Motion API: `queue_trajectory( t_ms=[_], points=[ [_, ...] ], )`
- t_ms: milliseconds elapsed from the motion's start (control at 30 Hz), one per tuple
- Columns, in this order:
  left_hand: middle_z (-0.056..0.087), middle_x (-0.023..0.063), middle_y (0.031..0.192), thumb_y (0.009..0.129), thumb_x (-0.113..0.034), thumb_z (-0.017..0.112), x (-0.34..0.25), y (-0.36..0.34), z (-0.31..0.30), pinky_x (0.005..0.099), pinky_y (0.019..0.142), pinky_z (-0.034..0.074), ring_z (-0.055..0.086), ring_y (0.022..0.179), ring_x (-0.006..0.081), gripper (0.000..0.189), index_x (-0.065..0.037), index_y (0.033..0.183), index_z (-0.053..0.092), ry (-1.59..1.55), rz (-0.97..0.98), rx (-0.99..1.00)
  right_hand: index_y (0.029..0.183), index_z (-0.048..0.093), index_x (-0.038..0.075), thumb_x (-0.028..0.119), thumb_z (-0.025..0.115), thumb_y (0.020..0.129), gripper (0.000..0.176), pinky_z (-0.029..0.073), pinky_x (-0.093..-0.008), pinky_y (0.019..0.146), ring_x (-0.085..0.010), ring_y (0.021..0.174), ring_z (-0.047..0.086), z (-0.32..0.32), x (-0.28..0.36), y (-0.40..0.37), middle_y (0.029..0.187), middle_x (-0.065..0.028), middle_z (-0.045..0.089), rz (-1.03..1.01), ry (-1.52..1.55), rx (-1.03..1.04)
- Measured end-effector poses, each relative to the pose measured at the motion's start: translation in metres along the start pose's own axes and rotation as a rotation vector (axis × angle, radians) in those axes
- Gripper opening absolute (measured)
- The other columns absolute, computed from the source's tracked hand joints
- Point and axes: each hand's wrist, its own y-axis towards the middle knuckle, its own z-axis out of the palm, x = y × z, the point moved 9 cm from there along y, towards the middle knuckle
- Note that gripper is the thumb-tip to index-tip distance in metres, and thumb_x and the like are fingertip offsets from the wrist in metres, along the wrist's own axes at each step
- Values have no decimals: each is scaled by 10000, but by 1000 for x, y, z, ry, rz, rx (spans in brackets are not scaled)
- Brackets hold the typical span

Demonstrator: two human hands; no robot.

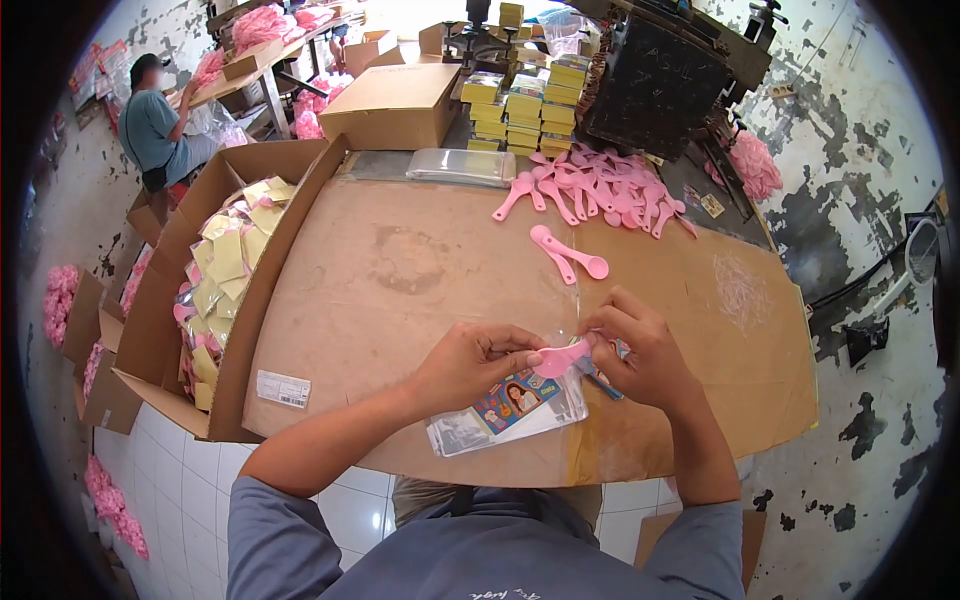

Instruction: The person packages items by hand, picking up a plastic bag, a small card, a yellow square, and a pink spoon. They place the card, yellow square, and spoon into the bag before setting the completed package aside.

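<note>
A pink plastic measuring spoon [560, 359] is held between my two hands, low over the table. My left hand [478, 362] pinches it at the bowl end. My right hand [636, 348] is closed at the handle end; its fingertips partly hide what else they may grip. Beneath the spoon lies a colourful printed card [518, 401] on clear plastic bags [462, 432]. More printed blue card shows beside my right hand, mostly covered. Just beyond my hands rest a couple of loose pink spoons [592, 266], crossing each other.
Farther back lies a heap of pink spoons [610, 190], near stacked card bundles [525, 108] and clear plastic bags [460, 166]. An open carton [285, 300] of packed bags stands left. A black machine [655, 85] stands at the back. Another person [152, 130] sits far left.
</note>
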Motion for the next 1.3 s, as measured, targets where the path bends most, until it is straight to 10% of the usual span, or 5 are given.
queue_trajectory(
  t_ms=[233, 400, 533, 733, 1300],
  points=[
    [761, 47, 1021, 1051, -143, 644, 1, 0, 6, 233, 774, 560, 680, 896, 56, 222, 19, 1193, 694, -185, 16, 89, 1553, 414, 69, 118, 501, 1009, 553, 275, -437, 1233, -302, 1539, 316, 65, 11, -2, 1610, -188, 392, 80, 943, 336],
    [725, 7, 1031, 1058, -155, 636, -6, -9, 14, 242, 759, 543, 648, 863, 28, 252, -15, 1267, 637, -364, -170, 244, 1287, 642, 52, 84, 662, 966, 323, 400, -459, 1143, -302, 1339, 543, 29, 24, 16, 1342, -167, 604, -105, 666, 226],
    [697, 38, 1179, 1060, -151, 623, -1, -3, 8, 268, 891, 540, 658, 1045, 76, 265, -23, 1292, 625, -351, 39, 198, 987, 735, 59, 53, 804, 845, 158, 536, -387, 894, -229, 995, 680, 9, 45, 20, 1086, -80, 677, -233, 383, 14],
    [667, 114, 1350, 1036, -75, 582, -55, -14, -11, 307, 1037, 498, 631, 1217, 141, 328, -7, 1355, 611, 19, 386, -3, 960, 720, 49, 22, 771, 846, 127, 529, -357, 751, -232, 871, 676, -34, 92, 25, 895, -71, 653, -267, -160, -124],
    [755, 99, 1075, 1025, -42, 637, -66, -22, -4, 263, 876, 575, 714, 1029, 114, 278, 38, 1290, 621, 7, 367, -111, 1009, 705, 46, 56, 767, 865, 157, 530, -348, 690, -246, 839, 668, -21, 83, 29, 1016, -94, 660, -226, -113, -332]
  ],
)
